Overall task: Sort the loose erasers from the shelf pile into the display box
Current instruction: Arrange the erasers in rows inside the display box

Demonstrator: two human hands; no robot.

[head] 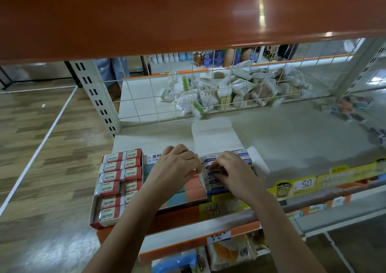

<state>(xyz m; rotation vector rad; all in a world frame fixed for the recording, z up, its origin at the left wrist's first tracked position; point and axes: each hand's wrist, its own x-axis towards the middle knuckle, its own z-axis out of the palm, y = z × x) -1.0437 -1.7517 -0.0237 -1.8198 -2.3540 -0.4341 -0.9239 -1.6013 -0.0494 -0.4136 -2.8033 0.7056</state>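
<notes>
The right hand (234,171) is down in the display box (258,164), its fingers curled and pinching a blue-and-white eraser (215,172) among the rows already packed there. The left hand (177,166) lies just beside it, fingers bent over the box's left edge and the clear-topped pack (188,191) of blue and orange blocks; whether it grips anything I cannot tell. The box's white lid (213,137) stands folded back behind the hands. To the left sits a red tray (96,222) of 2B erasers in two neat columns. Far off at the right end of the shelf (292,130) lies a blurred heap of loose erasers (353,110). Behind the wire grid (146,101), bags of cotton swabs (229,93) are piled.
</notes>
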